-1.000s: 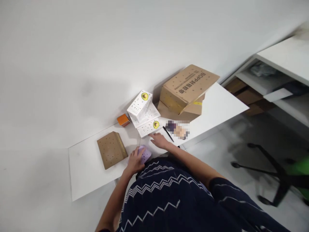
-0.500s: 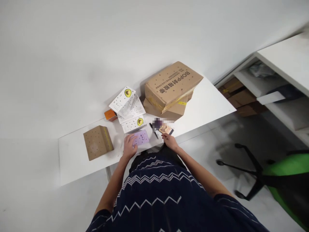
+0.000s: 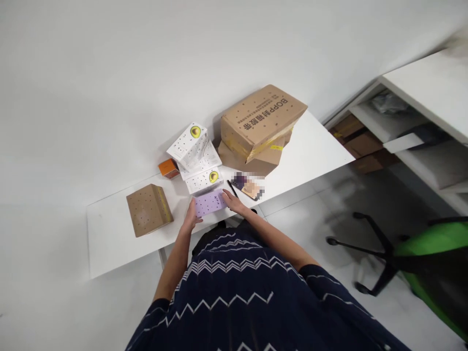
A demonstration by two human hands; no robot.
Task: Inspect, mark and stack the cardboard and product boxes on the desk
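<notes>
A flat purple box (image 3: 209, 203) with small dark marks is held at its two ends near the table's front edge. My left hand (image 3: 190, 216) grips its left end. On its right end, my right hand (image 3: 233, 200) closes with the thumb on top; some fingers are hidden beneath. Just behind the right hand lies a black pen (image 3: 231, 187). A phone (image 3: 252, 189) with a partly blurred picture on it rests to the right of the pen. White boxes with avocado pictures (image 3: 201, 165) are stacked right behind the purple box.
On the white table (image 3: 109, 248) stand a small brown carton (image 3: 146, 210) at left, an orange box (image 3: 168, 168), and a large carton (image 3: 263, 119) atop another carton (image 3: 268, 165). A shelf unit (image 3: 420, 105) and a green chair (image 3: 435, 243) are at right.
My right hand has left the phone and moved left to the purple box's right end. My left hand has shifted from its top to its left end. The box looks slightly turned.
</notes>
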